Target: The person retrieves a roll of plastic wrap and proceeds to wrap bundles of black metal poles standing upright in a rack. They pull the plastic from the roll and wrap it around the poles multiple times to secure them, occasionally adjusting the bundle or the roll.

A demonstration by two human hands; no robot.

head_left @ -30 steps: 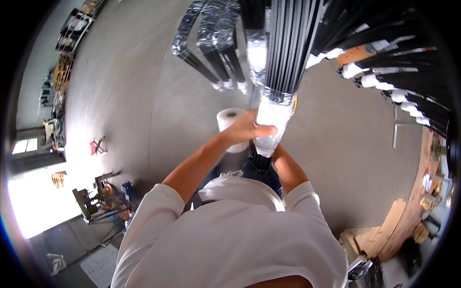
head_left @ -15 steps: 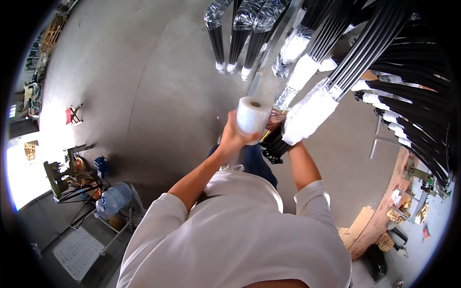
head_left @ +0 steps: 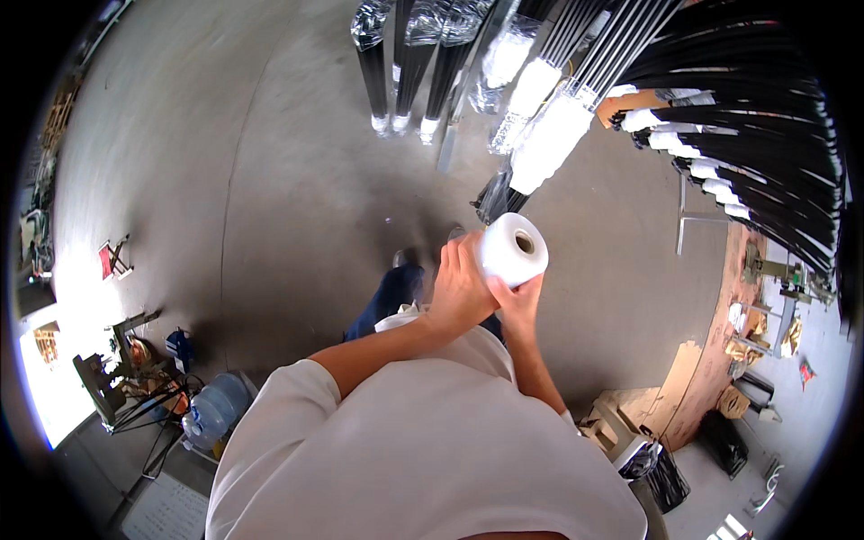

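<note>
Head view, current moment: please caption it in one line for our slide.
Right hand grips a white roll, left hand against its side; wrapped bundles of black rods beyond.

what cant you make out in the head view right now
In the head view:
- right hand: most fingers hidden behind the white roll
- black bars: far ends cut off by the top edge
- white board: marks too small to read, lower part cut off by the bottom edge

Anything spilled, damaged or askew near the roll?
Nothing stands out. The left hand and right hand hold the white roll; the wrapped bundle shows no obvious damage. A pale speck on the floor is too small to identify.
</note>
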